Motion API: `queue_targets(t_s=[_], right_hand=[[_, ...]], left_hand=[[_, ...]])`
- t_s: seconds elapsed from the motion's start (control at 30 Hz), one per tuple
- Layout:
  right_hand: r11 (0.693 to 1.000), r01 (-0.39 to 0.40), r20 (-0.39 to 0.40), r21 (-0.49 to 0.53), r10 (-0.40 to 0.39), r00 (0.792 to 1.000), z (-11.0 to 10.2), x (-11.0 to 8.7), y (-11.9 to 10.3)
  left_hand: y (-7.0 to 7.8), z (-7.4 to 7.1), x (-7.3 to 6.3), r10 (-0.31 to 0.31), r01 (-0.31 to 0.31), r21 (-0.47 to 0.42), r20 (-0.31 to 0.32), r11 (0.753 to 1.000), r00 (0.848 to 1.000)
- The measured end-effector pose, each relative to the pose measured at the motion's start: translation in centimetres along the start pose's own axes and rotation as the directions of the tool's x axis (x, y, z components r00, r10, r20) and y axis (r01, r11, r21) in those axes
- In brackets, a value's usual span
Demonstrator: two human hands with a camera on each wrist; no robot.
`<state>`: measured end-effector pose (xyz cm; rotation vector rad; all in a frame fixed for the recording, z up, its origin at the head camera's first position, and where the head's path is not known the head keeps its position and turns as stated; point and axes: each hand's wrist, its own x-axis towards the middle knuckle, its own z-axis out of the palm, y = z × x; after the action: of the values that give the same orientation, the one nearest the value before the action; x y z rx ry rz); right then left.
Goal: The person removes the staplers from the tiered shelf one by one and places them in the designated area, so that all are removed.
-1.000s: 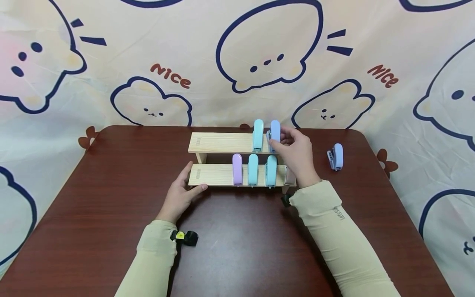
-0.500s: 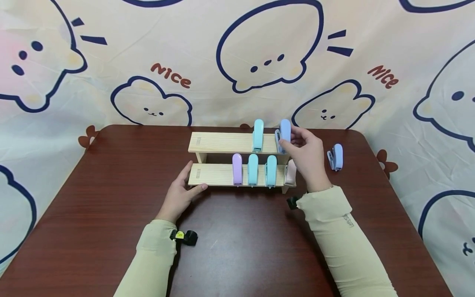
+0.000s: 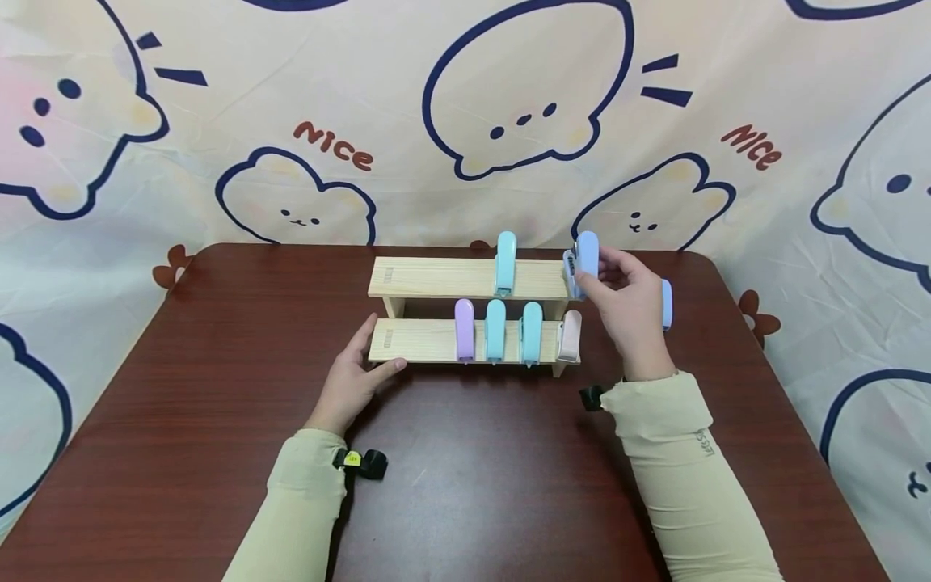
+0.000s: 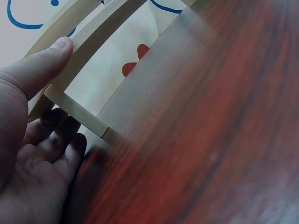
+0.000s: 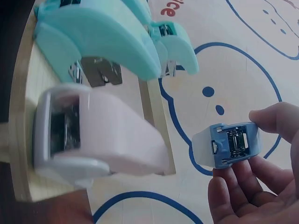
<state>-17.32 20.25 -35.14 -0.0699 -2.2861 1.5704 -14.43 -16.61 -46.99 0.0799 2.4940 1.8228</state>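
Note:
My left hand (image 3: 352, 384) holds the left end of the lower tier of a two-tier wooden rack (image 3: 414, 341). In the left wrist view its thumb lies on the board, with fingers by the leg. My right hand (image 3: 629, 311) pinches a blue stapler (image 3: 587, 263) at the right end of the upper tier; the right wrist view shows this blue stapler (image 5: 233, 144) between thumb and fingers. Whether it touches the board I cannot tell. A teal stapler (image 3: 505, 263) stands on the upper tier. Below are a purple stapler (image 3: 465, 330), two teal staplers (image 3: 495, 330) and a pale pink stapler (image 3: 570, 335).
Another blue stapler (image 3: 667, 305) lies on the brown table (image 3: 465, 485) to the right, mostly hidden behind my right hand. A patterned cloth (image 3: 407, 97) hangs behind the table. In the right wrist view, the pale pink stapler (image 5: 112, 130) looms close to the camera.
My right hand has moved the blue stapler rightward along the upper tier, away from the teal one, and now covers most of the blue stapler on the table. My left hand stays put.

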Motion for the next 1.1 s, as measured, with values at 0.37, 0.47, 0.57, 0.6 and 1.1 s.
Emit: queue_targets(t_s=[0.37,0.47,0.57,0.6,1.1], right_hand=[[0.999,-0.030,-0.045,-0.024,0.029,0.999,-1.1,0.0,0.3],[0.999,-0.030,-0.050,-0.023,0.028,0.998,-1.3,0.0,0.4],[0.999,-0.030,-0.056,-0.010,0.029,0.998,-1.5,-0.1,0.6],[0.999,-0.032,-0.059,-0.004,0.032,0.998,-1.5,-0.1,0.7],[0.989,-0.144,-0.115,0.041,0.148,0.982,-3.5,-0.1,2.1]], left_hand=[[-0.1,-0.1,0.0,-0.008,0.007,-0.014,-0.004,1.000,1.000],[-0.1,-0.1,0.0,-0.005,0.005,-0.021,-0.004,1.000,1.000],[-0.1,-0.1,0.0,-0.002,0.002,-0.023,-0.005,1.000,1.000],[-0.1,-0.1,0.0,-0.002,0.002,-0.021,-0.005,1.000,1.000],[0.2,-0.1,-0.1,-0.002,0.002,-0.010,0.000,1.000,1.000]])
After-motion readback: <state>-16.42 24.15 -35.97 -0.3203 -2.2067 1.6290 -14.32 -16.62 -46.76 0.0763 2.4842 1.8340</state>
